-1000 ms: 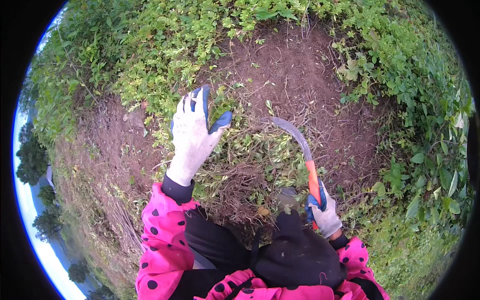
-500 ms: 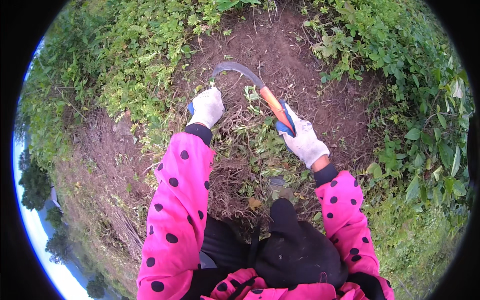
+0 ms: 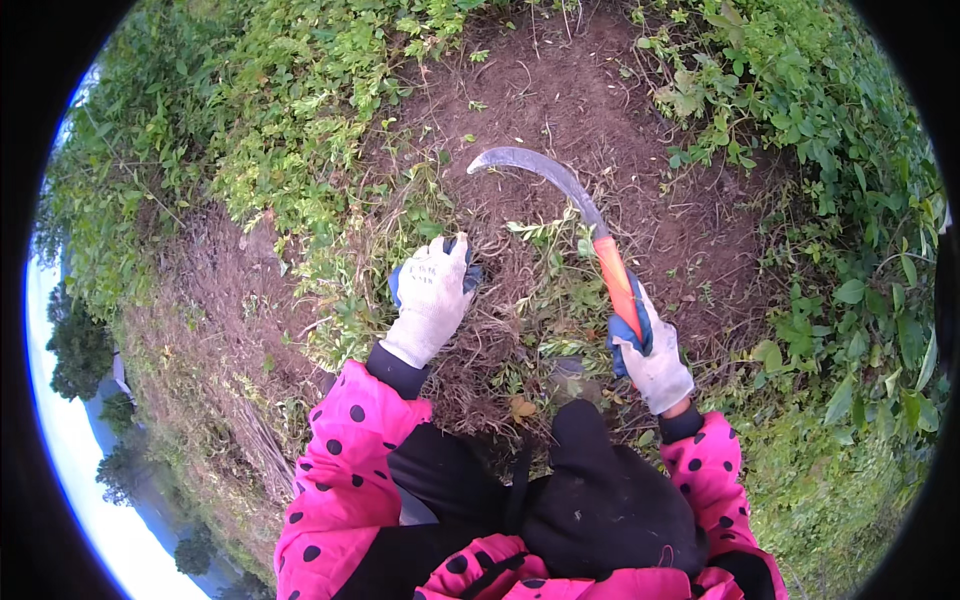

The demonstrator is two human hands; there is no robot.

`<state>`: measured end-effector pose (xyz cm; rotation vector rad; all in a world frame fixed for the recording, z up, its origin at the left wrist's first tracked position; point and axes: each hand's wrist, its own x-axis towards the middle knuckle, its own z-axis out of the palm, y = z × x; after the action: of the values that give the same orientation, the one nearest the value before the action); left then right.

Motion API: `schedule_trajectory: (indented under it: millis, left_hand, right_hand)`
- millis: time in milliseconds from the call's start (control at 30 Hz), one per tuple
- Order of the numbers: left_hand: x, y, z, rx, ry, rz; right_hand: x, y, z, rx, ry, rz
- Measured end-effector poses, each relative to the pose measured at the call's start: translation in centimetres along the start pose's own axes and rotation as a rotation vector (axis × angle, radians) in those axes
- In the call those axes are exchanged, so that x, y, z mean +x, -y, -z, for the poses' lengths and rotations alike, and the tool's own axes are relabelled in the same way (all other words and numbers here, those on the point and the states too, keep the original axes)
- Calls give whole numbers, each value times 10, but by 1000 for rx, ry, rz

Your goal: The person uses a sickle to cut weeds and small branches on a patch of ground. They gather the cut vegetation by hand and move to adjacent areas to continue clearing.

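My right hand [image 3: 652, 345], in a white glove with a blue palm, is closed around the orange handle of a sickle [image 3: 545, 168]. The curved grey blade arches leftward over bare soil, its tip toward the far left. A small leafy sprig [image 3: 570, 228] shows beside the lower blade. My left hand [image 3: 432, 288], gloved the same way, is back-up above dry stems and low green weeds [image 3: 350, 300]. Its fingers look bent and somewhat apart, with nothing visible held. The palm side is hidden.
Cut stems and dry roots [image 3: 480, 370] lie between my arms, near my dark-clothed knees [image 3: 610, 490]. Reddish-brown soil [image 3: 600, 110] stretches ahead. Dense leafy plants [image 3: 820, 130] stand on the right, and more greenery [image 3: 250, 110] grows at the far left.
The sickle and my right hand have moved right and closer to my body. My left hand has also come nearer, and its fingers show more apart.
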<state>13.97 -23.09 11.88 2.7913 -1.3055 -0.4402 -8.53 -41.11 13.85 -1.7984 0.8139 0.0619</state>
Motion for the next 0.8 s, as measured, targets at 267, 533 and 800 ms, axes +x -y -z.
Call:
schedule_trajectory:
  millis: [267, 533, 800]
  left_hand:
    - [88, 64, -23, 136, 23, 350]
    - [86, 117, -39, -72, -162, 110]
    - [-38, 115, -51, 28, -339, -6]
  right_hand:
    - [67, 31, -16, 38, -34, 81]
    - [116, 45, -43, -328, 162, 109]
    - [-16, -10, 23, -160, 208, 14]
